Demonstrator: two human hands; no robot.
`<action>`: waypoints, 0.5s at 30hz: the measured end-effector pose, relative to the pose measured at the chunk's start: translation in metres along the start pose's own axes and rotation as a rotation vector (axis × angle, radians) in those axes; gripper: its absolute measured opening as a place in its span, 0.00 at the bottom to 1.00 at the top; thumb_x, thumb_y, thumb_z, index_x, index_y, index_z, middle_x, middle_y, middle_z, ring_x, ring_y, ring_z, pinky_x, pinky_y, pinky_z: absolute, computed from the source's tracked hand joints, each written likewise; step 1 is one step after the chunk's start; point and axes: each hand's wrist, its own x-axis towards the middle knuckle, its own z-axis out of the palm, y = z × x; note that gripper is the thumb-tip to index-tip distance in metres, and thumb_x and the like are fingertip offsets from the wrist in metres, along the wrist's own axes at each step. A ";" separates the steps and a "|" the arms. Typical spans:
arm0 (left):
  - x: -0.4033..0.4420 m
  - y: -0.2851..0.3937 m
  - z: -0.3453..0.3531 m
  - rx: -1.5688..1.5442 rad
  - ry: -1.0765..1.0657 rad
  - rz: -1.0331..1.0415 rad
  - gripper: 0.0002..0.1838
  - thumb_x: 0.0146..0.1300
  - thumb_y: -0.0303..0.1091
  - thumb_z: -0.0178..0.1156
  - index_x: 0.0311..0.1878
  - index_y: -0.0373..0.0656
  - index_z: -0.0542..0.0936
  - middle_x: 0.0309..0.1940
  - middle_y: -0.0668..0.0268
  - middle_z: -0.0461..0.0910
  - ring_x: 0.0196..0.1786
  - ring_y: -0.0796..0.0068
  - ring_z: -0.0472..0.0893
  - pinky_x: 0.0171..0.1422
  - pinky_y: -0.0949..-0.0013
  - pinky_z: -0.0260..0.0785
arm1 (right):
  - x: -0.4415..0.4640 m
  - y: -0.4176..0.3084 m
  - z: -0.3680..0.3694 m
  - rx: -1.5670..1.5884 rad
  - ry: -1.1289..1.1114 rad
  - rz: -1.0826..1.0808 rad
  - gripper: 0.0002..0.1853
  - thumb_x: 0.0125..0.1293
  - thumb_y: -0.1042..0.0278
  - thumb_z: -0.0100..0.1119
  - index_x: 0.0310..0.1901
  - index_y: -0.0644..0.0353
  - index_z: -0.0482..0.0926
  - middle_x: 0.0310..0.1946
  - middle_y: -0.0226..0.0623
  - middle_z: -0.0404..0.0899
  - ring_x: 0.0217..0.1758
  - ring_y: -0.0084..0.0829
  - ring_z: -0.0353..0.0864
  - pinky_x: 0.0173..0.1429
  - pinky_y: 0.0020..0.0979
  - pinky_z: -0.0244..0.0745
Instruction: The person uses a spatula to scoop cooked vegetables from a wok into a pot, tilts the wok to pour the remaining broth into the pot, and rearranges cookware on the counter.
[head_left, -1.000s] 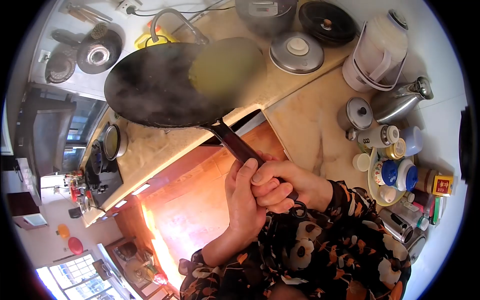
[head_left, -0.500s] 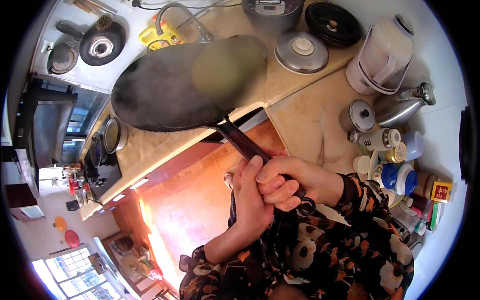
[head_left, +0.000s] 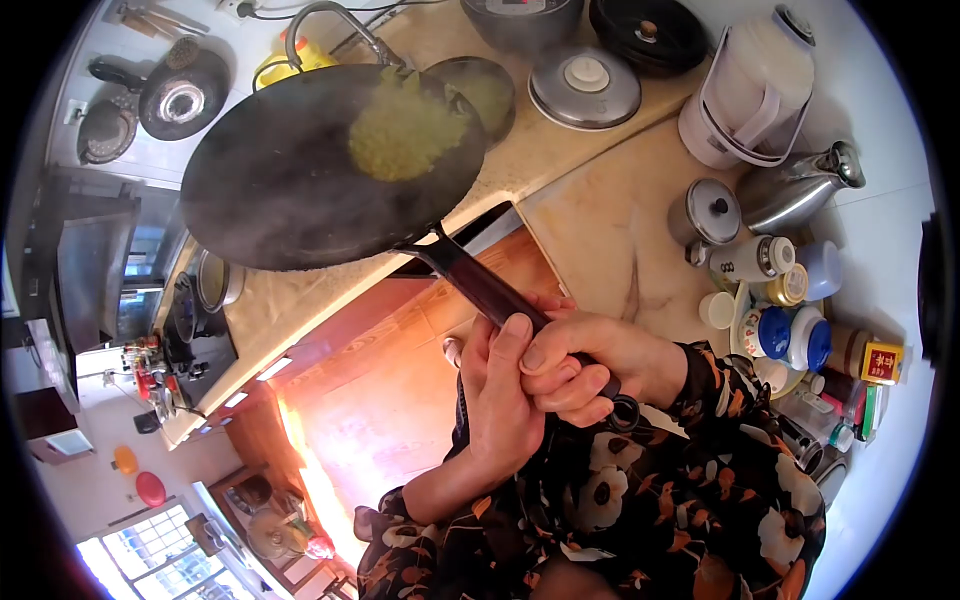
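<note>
A large black frying pan point(head_left: 290, 190) is held up over the counter, tilted, with thin steam around it. Yellow-green food in small pieces point(head_left: 400, 130) lies toward the pan's far right side. Just past that rim sits a dark round dish point(head_left: 500, 100), partly covered by the pan, with similar food in it. My left hand point(head_left: 500, 390) is closed around the pan's dark handle from the left. My right hand point(head_left: 590, 365) wraps the same handle nearer its ring end, its fingers against my left hand.
Behind the pan are a curved faucet point(head_left: 340, 15) and a yellow bottle point(head_left: 305, 55). A steel lid point(head_left: 585, 85), a black lidded pot point(head_left: 650, 35) and a rice cooker point(head_left: 525, 20) stand at the back. Jugs, a small pot point(head_left: 705, 215) and several jars line the right wall.
The pan has shifted left in view, and the dark dish beside its right rim now shows. The food looks sharper, with less haze over it. Both hands keep their hold on the handle.
</note>
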 end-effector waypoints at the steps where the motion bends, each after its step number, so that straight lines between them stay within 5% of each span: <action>1: -0.001 0.000 0.001 0.001 0.001 -0.002 0.17 0.69 0.40 0.48 0.48 0.33 0.70 0.44 0.55 0.76 0.47 0.70 0.76 0.53 0.70 0.70 | 0.000 0.001 -0.001 0.002 -0.001 0.000 0.15 0.61 0.70 0.50 0.17 0.51 0.61 0.12 0.21 0.58 0.09 0.15 0.55 0.12 0.22 0.49; 15: 0.011 0.014 0.006 0.148 0.053 -0.014 0.18 0.66 0.43 0.48 0.46 0.35 0.71 0.40 0.55 0.76 0.43 0.70 0.76 0.48 0.71 0.70 | 0.008 -0.004 -0.003 0.004 -0.002 -0.138 0.14 0.61 0.71 0.49 0.18 0.52 0.63 0.13 0.22 0.59 0.09 0.14 0.55 0.11 0.20 0.46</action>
